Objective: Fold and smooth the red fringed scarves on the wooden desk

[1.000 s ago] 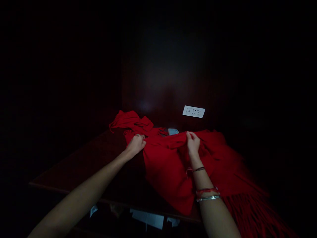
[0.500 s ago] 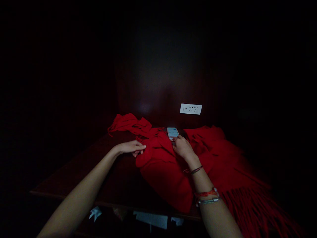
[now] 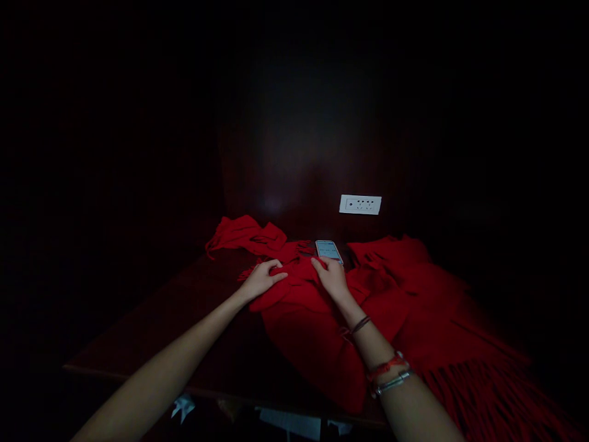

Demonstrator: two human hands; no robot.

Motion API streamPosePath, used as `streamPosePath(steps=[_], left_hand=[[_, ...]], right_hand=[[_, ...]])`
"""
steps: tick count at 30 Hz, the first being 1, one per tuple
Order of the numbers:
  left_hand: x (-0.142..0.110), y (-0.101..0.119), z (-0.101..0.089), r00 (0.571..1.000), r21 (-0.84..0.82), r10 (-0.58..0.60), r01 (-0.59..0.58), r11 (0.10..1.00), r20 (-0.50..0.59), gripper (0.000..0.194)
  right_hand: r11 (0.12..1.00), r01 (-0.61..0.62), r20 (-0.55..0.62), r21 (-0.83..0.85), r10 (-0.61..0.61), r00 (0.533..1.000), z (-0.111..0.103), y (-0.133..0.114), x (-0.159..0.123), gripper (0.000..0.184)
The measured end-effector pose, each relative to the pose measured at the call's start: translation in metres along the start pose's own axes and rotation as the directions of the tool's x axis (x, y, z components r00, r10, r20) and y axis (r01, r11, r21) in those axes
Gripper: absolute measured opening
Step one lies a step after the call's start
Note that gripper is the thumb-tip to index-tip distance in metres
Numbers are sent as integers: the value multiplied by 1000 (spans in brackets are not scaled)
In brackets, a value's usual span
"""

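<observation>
Two bare hands work on a soft, rumpled red cloth [image 3: 313, 344] lying on a dark, glossy brown table [image 3: 138, 337] in a dim room. The left hand [image 3: 260, 282] curves at the cloth's left side, thumb and fingers parted; whether a fold is caught between them cannot be told. The right hand [image 3: 334, 279] rests on the far edge, thumb drawn near the fingers, its fingertips too hidden to confirm a pinch. Just beyond it lies a lit, pale-edged phone [image 3: 326, 248]. A fringed red fabric [image 3: 442, 319] spreads to the right; a crumpled red bundle [image 3: 251, 234] sits behind, to the left.

The step in hand appears to be gathering or straightening the cloth; the next move likely calls for a sure hold on both sides, clear of the phone.
</observation>
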State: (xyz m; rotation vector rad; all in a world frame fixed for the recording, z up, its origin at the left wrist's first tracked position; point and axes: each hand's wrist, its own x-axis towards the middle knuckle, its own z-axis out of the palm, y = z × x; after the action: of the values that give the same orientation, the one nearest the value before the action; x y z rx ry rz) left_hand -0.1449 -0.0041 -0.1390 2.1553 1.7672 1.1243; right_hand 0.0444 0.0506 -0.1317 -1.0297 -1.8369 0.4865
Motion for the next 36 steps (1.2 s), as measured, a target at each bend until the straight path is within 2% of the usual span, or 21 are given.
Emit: streamPosePath(steps=[2,5,7,8,9,10,11,12,13,14,15,16,17,18,20,22,26,29,31,34,36], left_hand=[[3,-6,-13,996,129,-48,58,990,-78,15],[5,-14,-30,962,238,-178,226,944,-207,13],[3,-16,-36,959,242,-228,265,934,-169,14],[1,-16,-38,968,218,-239,249,943,-72,15],[-2,-15,-39,966,174,-245,229,958,80,18],[-5,-14,-40,933,111,-245,223,969,266,22],[-7,-11,-40,862,40,-232,240,970,451,27],[-10,-9,-39,781,-24,-209,275,961,589,32],[-11,-6,-37,737,-72,-191,308,949,648,38],[-12,-4,-35,754,-102,-189,321,942,629,43],[-11,-1,-32,815,-113,-196,303,946,545,45],[-11,0,-28,884,-108,-195,263,959,425,45],[-10,2,-24,932,-88,-177,215,973,315,43],[-9,3,-18,956,-66,-150,172,983,251,39],[-9,6,-7,954,-54,-107,127,990,279,34],[-10,8,4,937,-55,-87,112,992,338,30],[-9,11,12,959,32,-46,39,999,279,22],[-4,9,1,989,135,-61,42,990,137,18],[0,4,-14,990,254,-135,139,957,-32,14],[3,-6,-36,942,406,-245,322,856,-230,16],[3,-14,-45,912,469,-301,404,786,-280,20]], right_hand=[[977,-150,-160,154,174,972,-10,10,8,28],[897,-240,-358,371,377,854,-26,22,18,28],[902,-212,-418,376,369,830,-36,23,20,27],[926,-195,-395,324,319,862,-40,22,19,26],[953,-183,-318,240,255,913,-43,20,17,24],[976,-174,-182,133,197,963,-46,19,15,22],[986,-164,9,7,164,986,-47,17,12,20],[981,-145,214,-131,171,962,-48,16,9,18],[957,-112,384,-268,213,899,-48,15,6,17],[922,-67,485,-381,262,834,-47,14,3,17],[887,-19,521,-462,289,803,-44,13,1,15],[860,25,502,-510,274,820,-42,10,-1,10],[849,62,447,-525,213,869,-38,6,-3,3],[852,98,373,-514,119,920,-34,1,-5,8],[873,182,265,-452,-63,962,-24,-10,-9,24],[888,250,288,-385,-141,947,-13,-20,-14,36],[886,221,365,-407,-64,929,1,-26,-21,33],[889,108,215,-445,-10,976,-6,-19,-14,26],[909,1,54,-416,23,998,-20,-12,-4,26],[914,-134,-141,-383,86,986,-43,1,8,25],[901,-198,-238,-386,110,965,-55,10,12,26]])
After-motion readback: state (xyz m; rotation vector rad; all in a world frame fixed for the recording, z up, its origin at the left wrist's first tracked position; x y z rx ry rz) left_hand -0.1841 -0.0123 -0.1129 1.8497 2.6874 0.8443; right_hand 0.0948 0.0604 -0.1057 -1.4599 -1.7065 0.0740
